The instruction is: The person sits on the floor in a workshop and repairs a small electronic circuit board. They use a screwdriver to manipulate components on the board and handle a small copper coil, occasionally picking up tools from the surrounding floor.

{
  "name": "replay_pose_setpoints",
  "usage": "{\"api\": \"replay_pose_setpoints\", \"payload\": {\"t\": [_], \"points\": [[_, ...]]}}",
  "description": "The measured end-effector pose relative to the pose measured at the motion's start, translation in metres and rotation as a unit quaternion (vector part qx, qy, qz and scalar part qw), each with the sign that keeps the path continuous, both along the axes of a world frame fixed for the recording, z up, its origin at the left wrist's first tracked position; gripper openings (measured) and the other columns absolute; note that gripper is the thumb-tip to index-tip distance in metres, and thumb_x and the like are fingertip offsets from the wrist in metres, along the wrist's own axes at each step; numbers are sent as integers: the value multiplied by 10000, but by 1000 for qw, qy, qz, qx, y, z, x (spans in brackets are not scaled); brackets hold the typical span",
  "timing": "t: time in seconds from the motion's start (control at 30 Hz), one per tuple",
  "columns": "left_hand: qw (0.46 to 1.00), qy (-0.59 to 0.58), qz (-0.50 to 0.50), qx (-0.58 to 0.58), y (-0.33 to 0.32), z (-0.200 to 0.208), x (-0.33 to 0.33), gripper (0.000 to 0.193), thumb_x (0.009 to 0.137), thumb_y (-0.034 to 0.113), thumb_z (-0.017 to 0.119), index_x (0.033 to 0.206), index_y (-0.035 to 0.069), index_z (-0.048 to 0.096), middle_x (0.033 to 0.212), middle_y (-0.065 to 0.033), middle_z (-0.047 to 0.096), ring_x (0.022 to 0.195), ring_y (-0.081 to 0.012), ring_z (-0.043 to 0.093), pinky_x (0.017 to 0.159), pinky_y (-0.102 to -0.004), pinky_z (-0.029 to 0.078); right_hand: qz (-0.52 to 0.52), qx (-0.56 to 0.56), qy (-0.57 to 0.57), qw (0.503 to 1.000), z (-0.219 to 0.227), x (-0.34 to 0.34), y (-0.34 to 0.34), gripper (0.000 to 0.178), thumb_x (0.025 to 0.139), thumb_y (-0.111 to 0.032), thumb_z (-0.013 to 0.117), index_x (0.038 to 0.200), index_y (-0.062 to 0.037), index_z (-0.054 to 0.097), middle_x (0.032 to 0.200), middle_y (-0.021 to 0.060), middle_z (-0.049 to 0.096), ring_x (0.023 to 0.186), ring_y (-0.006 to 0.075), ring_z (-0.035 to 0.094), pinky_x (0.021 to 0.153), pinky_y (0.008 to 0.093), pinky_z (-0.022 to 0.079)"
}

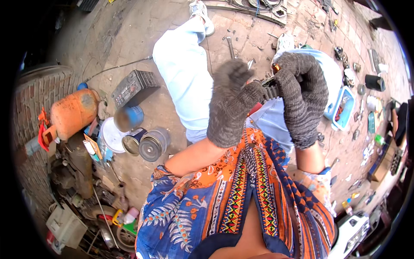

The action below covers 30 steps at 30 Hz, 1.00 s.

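Observation:
Both hands wear dark grey knitted work gloves and meet above my lap. My right hand is closed, pinching a small ridged grey metal part. A copper-coloured piece shows by its fingertips; whether it joins the ridged part I cannot tell. From the other side, my left hand bears on the same part with its thumb, while its upper fingers are smeared by motion. A red edge peeks out just below the part; its kind is hidden.
On the paving ahead lies a wrench. Left are a black crate, cans and an orange gas cylinder. At right stand a blue-rimmed tray and a black cup, among scattered metal parts.

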<state>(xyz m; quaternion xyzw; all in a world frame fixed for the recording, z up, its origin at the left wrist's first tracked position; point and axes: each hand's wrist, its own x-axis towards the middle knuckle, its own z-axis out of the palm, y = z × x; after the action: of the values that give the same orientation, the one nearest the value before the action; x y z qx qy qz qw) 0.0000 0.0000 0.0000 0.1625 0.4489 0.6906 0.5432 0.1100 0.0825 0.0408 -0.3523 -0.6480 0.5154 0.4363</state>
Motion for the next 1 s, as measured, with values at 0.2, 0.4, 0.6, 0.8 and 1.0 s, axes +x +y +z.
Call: {"api": "replay_pose_setpoints", "payload": {"t": [0.2, 0.4, 0.6, 0.8, 1.0], "points": [[911, -411, -1, 37, 18, -1, 7, 464, 837, 27, 612, 1262, 65, 429, 1118, -102, 556, 1009, -224, 570, 887, -340, 502, -69, 111, 19, 991, -25, -9, 0, 264, 767, -50, 711, 989, -42, 571, 947, 35, 600, 800, 115, 534, 743, 265, 462], [980, 155, 111, 58, 26, 7, -15, 726, 768, 37, 679, 1384, 40, 296, 1256, -107, 476, 1090, -202, 530, 891, -332, 487, 13, 316, -282, 906, -1, 13, 26, 380, 643, -293, 821, 857, -63, 608, 776, 52, 585, 714, 223, 560, 654, 335, 453], [900, 417, 117, 48, 33, 20, -13, 732, 763, 53, 684, 1383, 31, 296, 1250, -127, 480, 1107, -199, 522, 893, -319, 471, 57, 402, -399, 822, 4, 13, 28, 262, 751, -355, 711, 811, -109, 645, 697, 72, 578, 620, 258, 559, 555, 368, 432], [944, 316, 40, 89, 32, 29, -12, 717, 763, 32, 691, 1375, 31, 317, 1230, -111, 505, 1101, -185, 519, 937, -322, 442, 36, 384, -354, 852, -4, 29, 14, 43, 798, -100, 631, 825, -69, 642, 820, 127, 623, 764, 330, 596, 693, 423, 464], [996, -55, 25, 72, 38, 16, 6, 539, 799, 32, 669, 1275, 3, 418, 1134, -123, 578, 975, -178, 582, 841, -289, 480, 5, 339, -334, 879, -12, 25, 17, 94, 809, -90, 612, 883, -39, 638, 881, 142, 639, 821, 319, 622, 745, 417, 475]]}}
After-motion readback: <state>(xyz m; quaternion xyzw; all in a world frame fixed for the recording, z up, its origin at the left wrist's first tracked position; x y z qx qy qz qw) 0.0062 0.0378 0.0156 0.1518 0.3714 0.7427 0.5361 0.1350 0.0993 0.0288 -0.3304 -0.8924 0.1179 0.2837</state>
